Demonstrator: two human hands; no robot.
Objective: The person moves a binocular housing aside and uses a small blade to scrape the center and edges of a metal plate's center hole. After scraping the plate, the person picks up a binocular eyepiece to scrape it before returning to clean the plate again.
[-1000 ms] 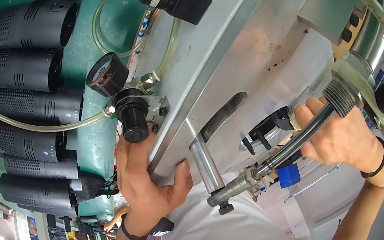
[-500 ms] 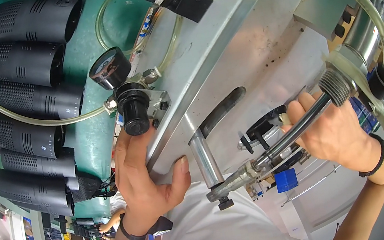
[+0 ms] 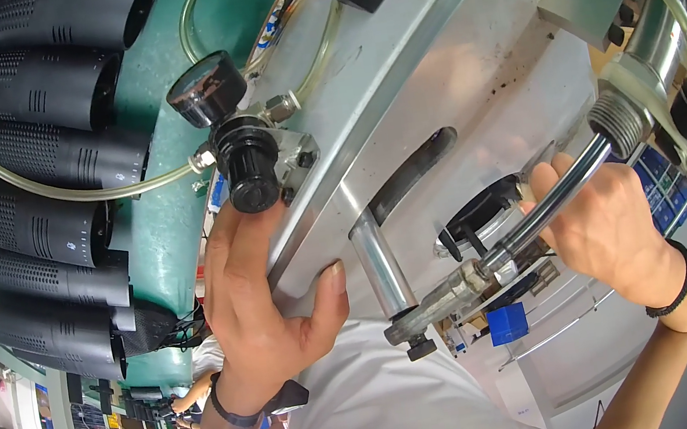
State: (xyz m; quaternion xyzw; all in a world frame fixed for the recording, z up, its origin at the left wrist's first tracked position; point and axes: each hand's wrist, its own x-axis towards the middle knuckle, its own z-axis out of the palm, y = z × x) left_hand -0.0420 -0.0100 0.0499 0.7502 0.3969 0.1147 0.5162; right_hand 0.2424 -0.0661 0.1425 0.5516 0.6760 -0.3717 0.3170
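My left hand (image 3: 263, 302) grips the lower edge of a large grey metal plate (image 3: 463, 63), thumb on its face and fingers behind it, just below a black pressure regulator (image 3: 248, 167) with a round gauge (image 3: 207, 88). My right hand (image 3: 607, 224) is wrapped around a shiny metal lever rod (image 3: 531, 218) that runs from a threaded fitting (image 3: 617, 116) down to a dirty linkage joint (image 3: 437, 303). A vertical steel post (image 3: 377, 263) stands between my hands.
Several black perforated cylinders (image 3: 42, 162) lie stacked on a green machine body (image 3: 160, 233) at left. Clear tubing (image 3: 64, 189) loops from the regulator. A dark curved slot (image 3: 408, 174) cuts the plate. A blue block (image 3: 508, 323) sits below the linkage.
The view has shifted slightly, with the plate and regulator sitting lower in the frame. Both hands keep their grips; my right hand has slid a little along the rod.
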